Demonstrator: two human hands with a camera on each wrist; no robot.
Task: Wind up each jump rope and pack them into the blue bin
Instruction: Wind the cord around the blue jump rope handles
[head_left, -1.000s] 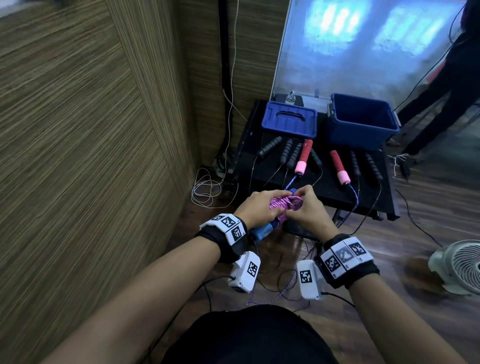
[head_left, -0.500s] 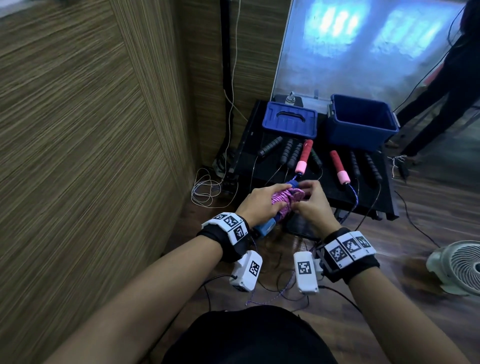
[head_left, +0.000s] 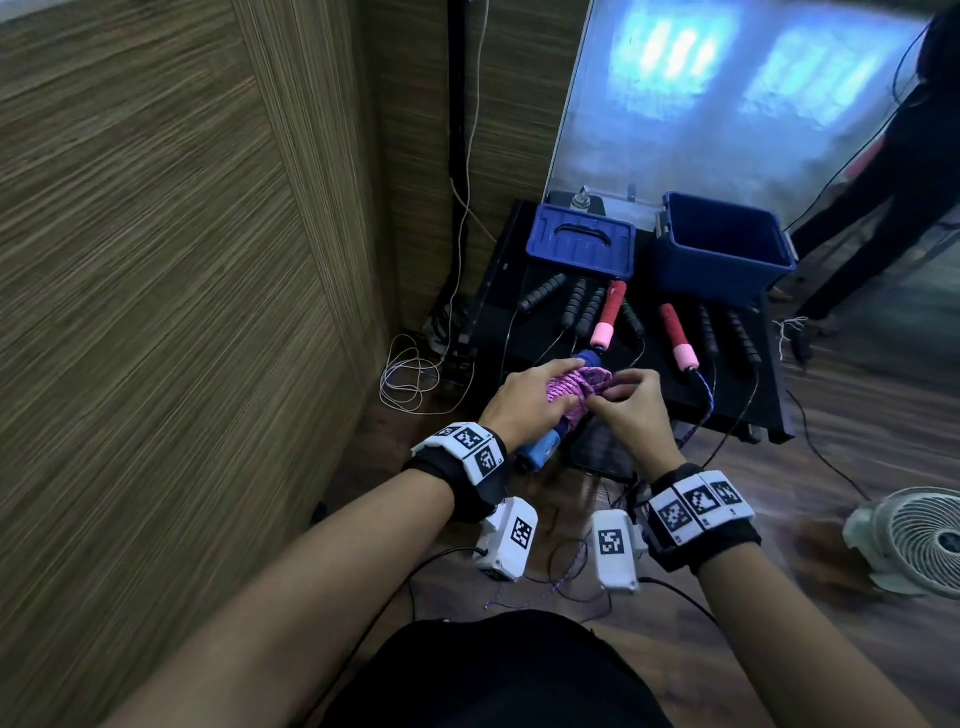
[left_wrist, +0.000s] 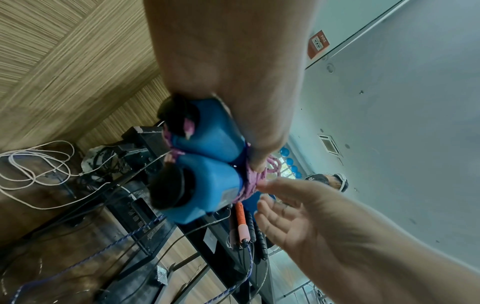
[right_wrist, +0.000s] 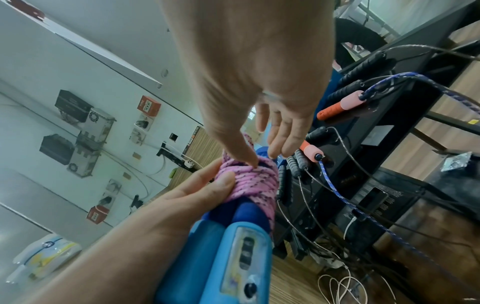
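Rope handles (head_left: 613, 317) crowd table (head_left: 737, 410) before bin (head_left: 722, 249).

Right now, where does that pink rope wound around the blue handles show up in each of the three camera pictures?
Head: the pink rope sits just above centre, between the two hands.
Left wrist: it shows at centre, a small bunch behind the blue handles.
Right wrist: it is at centre, a thick coil above the handles, with a thumb on it.
Shared landmark: the red handle with a pink end on the black table.
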